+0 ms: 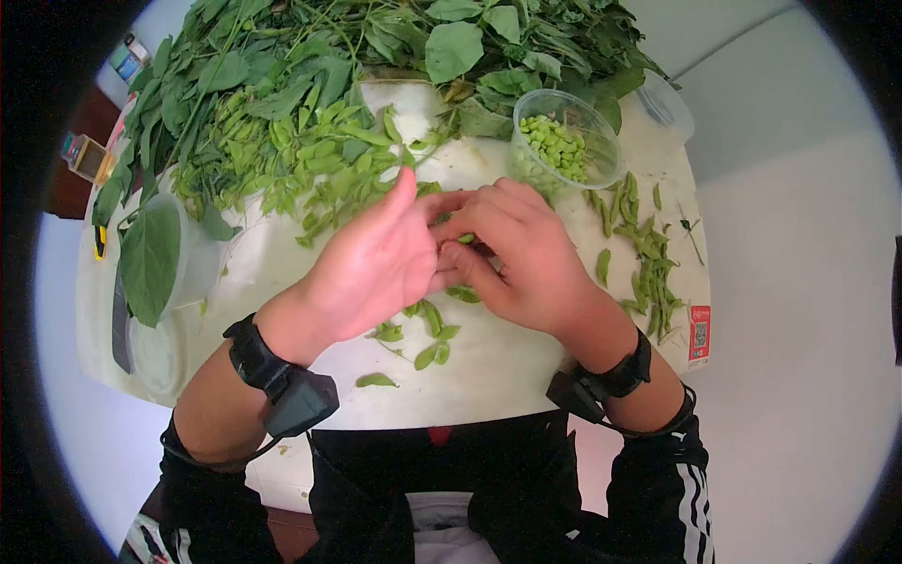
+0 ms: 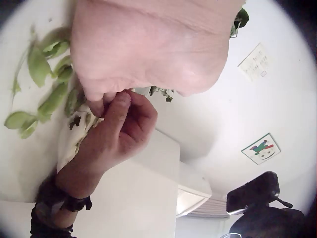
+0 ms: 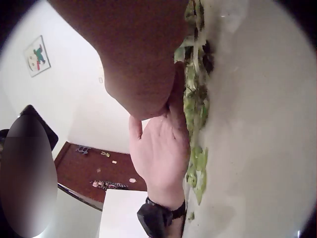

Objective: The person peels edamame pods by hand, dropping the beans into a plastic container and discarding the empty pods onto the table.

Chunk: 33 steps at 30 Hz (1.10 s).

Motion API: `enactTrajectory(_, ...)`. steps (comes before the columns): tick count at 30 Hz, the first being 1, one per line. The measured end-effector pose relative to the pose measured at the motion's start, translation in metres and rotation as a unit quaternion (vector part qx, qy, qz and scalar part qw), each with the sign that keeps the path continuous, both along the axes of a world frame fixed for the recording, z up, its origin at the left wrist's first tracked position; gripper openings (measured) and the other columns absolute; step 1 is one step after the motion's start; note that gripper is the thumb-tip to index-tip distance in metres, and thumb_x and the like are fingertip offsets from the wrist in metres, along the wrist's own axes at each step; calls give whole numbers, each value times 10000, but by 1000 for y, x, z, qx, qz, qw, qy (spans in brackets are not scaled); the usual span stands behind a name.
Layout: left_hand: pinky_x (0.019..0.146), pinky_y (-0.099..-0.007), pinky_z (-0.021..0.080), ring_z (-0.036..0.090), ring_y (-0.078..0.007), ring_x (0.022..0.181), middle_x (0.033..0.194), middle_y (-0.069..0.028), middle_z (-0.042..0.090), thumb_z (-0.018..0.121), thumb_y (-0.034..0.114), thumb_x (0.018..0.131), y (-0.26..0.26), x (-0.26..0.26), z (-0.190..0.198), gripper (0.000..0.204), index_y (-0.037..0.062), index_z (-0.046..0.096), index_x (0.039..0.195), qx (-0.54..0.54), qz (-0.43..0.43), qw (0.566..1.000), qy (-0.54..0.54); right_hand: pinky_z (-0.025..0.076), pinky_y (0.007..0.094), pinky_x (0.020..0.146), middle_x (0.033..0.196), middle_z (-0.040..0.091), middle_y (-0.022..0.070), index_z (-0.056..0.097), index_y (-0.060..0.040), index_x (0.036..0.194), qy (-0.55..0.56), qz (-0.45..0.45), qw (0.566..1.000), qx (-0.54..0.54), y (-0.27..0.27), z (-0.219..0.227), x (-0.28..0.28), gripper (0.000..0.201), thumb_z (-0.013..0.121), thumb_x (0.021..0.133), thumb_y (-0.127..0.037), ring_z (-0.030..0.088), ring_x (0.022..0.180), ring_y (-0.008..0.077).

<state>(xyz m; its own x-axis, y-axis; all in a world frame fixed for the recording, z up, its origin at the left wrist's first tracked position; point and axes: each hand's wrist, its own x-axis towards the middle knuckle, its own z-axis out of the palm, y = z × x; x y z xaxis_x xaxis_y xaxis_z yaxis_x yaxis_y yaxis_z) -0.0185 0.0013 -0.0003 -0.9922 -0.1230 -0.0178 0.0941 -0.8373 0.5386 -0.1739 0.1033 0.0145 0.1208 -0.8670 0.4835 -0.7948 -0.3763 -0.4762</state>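
In the head view a green pod (image 1: 466, 239) shows between the two hands over the table. The right hand (image 1: 526, 254) pinches it with thumb and curled fingers. Palm up, the left hand (image 1: 381, 249) has its thumb raised and its fingers reaching under the right hand's fingertips, which hide them in part. Below the hands lie several loose pods (image 1: 432, 320). The left wrist view shows the right hand (image 2: 116, 134) with thumb and fingers together at the left hand's fingers; the right wrist view shows the left palm (image 3: 161, 148).
Leafy stalks (image 1: 329, 47) cover the table's far side, with a heap of pods (image 1: 272, 155) before them. A clear tub (image 1: 606, 155) of shelled beans stands at the back right, pods (image 1: 648, 244) lying beside it. On the left are an empty container (image 1: 193, 254) and a lid (image 1: 155, 357).
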Motion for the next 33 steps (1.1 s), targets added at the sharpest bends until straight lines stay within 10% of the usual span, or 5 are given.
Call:
enactTrajectory(11, 1091, -419, 337, 487, -293, 1234, 1324, -172, 484, 260, 590, 975, 0, 0, 8, 730, 4, 278, 1410, -5, 23, 1000, -14, 475, 358, 670, 842, 608, 119, 620, -41, 854, -2, -30, 996, -83, 5, 13, -11, 172, 639, 699, 32, 590, 782, 304)
enactTrajectory(17, 820, -304, 476, 586, -187, 885, 971, -80, 584, 459, 348, 993, -4, 4, 4, 448, 43, 395, 1315, -232, 98, 966, -57, 477, 361, 751, 902, 655, 106, 655, -63, 866, 98, -202, 947, -230, 1, 26, -66, 161, 642, 733, 27, 611, 869, 302)
enactTrajectory(22, 530, -209, 315, 379, -80, 575, 691, 20, 404, 538, 241, 968, -6, 3, 2, 312, 49, 446, 1195, -289, 115, 947, -76, 486, 339, 760, 872, 669, 105, 668, -58, 926, 88, -274, 926, -245, 9, 34, -86, 151, 654, 784, -8, 635, 816, 262)
enactTrajectory(25, 518, -204, 300, 350, -68, 570, 685, 33, 375, 537, 227, 969, -9, 6, 3, 284, 49, 450, 1172, -259, 98, 959, -65, 501, 292, 703, 748, 671, 84, 664, -28, 977, -95, -330, 930, -132, 30, 53, -103, 160, 673, 831, -93, 640, 708, 158)
enactTrajectory(33, 539, -205, 324, 401, -68, 601, 764, 16, 440, 507, 124, 959, -4, 4, 0, 247, 55, 432, 1184, -331, 121, 934, -65, 502, 363, 726, 890, 655, 164, 610, -10, 1097, 94, -429, 854, 277, 77, 34, -127, 461, 705, 816, -362, 644, 805, 269)
